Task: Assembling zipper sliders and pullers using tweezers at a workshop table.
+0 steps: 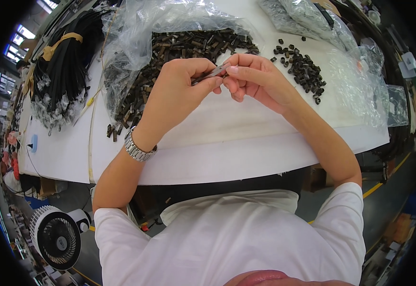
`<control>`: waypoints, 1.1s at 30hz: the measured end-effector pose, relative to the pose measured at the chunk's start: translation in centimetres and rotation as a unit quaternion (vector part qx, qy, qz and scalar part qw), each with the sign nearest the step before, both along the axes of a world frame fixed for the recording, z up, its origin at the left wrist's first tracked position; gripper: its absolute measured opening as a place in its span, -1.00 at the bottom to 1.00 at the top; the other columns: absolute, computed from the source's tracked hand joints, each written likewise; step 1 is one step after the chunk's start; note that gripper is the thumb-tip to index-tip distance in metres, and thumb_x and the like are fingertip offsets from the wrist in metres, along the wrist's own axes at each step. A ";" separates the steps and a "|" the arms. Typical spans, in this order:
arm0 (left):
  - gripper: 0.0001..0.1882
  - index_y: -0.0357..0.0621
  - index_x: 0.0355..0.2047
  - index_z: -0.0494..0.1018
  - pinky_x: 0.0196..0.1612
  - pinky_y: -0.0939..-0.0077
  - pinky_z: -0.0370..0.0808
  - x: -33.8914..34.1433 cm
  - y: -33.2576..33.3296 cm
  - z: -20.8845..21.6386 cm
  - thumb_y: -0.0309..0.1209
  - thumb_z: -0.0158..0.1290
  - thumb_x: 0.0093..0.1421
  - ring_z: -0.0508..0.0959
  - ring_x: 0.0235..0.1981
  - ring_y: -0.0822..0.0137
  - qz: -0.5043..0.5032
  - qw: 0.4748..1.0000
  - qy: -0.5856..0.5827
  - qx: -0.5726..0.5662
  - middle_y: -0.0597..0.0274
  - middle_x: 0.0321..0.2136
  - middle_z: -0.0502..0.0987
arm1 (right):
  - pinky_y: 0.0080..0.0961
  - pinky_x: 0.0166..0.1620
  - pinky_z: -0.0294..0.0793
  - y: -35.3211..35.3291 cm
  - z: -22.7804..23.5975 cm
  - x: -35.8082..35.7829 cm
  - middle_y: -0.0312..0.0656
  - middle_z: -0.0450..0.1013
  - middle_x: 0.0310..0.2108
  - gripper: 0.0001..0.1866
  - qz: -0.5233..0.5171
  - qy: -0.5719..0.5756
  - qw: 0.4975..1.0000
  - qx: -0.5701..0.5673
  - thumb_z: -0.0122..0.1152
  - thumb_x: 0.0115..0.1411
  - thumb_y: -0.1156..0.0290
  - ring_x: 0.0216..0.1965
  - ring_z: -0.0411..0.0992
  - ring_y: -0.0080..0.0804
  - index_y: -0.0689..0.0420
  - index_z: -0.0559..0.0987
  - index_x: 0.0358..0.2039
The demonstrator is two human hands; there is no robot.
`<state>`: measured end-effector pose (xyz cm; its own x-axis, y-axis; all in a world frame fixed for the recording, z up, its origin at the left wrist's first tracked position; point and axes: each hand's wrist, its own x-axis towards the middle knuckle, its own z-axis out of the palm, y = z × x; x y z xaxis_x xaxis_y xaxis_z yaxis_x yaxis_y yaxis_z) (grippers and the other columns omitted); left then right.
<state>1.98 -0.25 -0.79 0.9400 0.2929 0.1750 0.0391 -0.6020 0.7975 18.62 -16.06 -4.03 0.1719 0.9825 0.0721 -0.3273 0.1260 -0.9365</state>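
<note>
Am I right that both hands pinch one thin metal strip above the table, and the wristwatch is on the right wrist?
Not quite: the head view shows the wristwatch on the left wrist. Otherwise correct: left hand and right hand pinch the thin metal strip above the table.

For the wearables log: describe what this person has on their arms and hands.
Both forearms are bare down to the hands. The left hand has a silver metal link watch band round its wrist. The right hand wears no ring, band or glove that shows. Short white T-shirt sleeves cover the upper arms only. No gloves on either hand.
</note>
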 end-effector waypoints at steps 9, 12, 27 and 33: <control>-0.85 -0.29 -0.24 0.63 -0.65 0.71 0.14 0.1 1.2 -0.1 -0.41 0.23 0.34 0.30 -0.70 0.69 -0.061 0.938 0.052 -0.338 0.22 -0.45 0.69 | -0.68 -0.41 0.32 -0.3 0.1 -0.4 -0.38 0.49 -0.50 -0.78 -0.050 -0.094 0.994 -0.013 0.22 0.49 0.24 -0.54 0.37 -0.67 0.15 0.55 -0.15; -0.86 -0.27 -0.27 0.63 -0.65 0.71 0.14 0.1 1.3 -0.1 -0.42 0.24 0.32 0.30 -0.71 0.68 -0.063 0.948 0.059 -0.305 0.23 -0.46 0.68 | -0.70 -0.43 0.29 -0.3 -0.1 -0.5 -0.40 0.48 -0.52 -0.79 -0.046 -0.111 0.993 -0.010 0.22 0.49 0.25 -0.55 0.36 -0.68 0.14 0.55 -0.18; -0.87 -0.27 -0.40 0.52 -0.48 0.65 0.29 0.5 -0.6 -1.9 -0.49 0.16 0.29 0.40 -0.57 0.66 0.063 0.997 -0.035 0.018 0.39 -0.58 0.51 | -0.66 -0.44 0.41 0.6 -1.2 -2.1 -0.28 0.54 -0.50 -0.79 -0.138 -0.080 0.987 -0.031 0.32 0.42 0.33 -0.53 0.43 -0.65 0.22 0.56 -0.21; -0.85 -0.31 -0.42 0.48 -0.45 0.55 0.26 0.5 -1.7 -1.7 -0.50 0.17 0.26 0.32 -0.54 0.59 0.075 0.993 -0.060 0.064 0.33 -0.60 0.45 | -0.66 -0.47 0.42 0.0 -0.9 -2.7 -0.27 0.57 -0.53 -0.77 -0.194 -0.152 0.967 -0.067 0.37 0.38 0.35 -0.55 0.45 -0.65 0.22 0.55 -0.30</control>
